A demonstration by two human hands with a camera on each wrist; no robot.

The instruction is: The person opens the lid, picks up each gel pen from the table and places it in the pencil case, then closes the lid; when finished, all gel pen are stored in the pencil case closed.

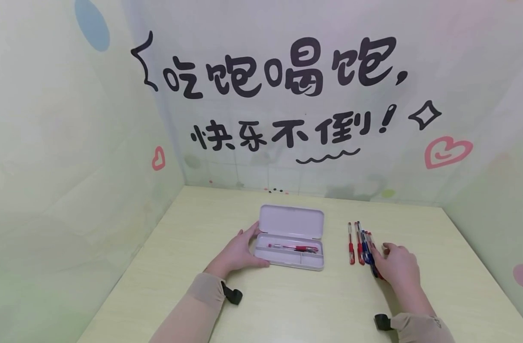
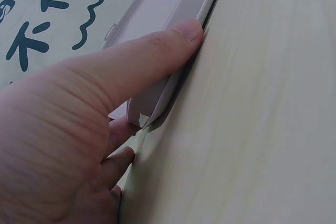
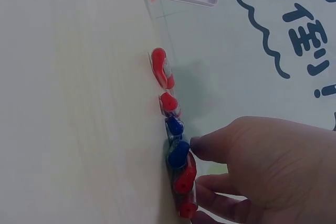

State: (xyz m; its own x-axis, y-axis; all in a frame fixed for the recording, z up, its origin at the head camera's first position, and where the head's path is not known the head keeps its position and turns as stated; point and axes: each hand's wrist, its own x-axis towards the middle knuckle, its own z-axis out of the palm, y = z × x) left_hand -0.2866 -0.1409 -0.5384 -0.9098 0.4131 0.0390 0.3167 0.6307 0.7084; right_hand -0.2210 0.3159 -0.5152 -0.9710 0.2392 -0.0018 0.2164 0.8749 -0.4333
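Note:
A lilac pencil case (image 1: 291, 223) lies open on the table, its lid tilted back. One red pen (image 1: 302, 248) lies in its rear compartment. My left hand (image 1: 240, 251) grips the case's left end, the thumb along its front wall and the fingers around the side and back. To the right, several red and blue gel pens lie side by side, with a red pen (image 1: 351, 244) at the left edge. My right hand (image 1: 399, 266) is over the right side of the bunch, thumb against a blue pen (image 3: 179, 154), curled fingers at the red pens (image 3: 185, 179). The fingertips are partly hidden.
The pale wooden table (image 1: 282, 305) ends at a printed backdrop (image 1: 261, 119) with large black characters. Patterned side panels rise at left and right. A black wrist mount (image 1: 232, 293) is on the left sleeve and another mount (image 1: 382, 322) is by the right sleeve.

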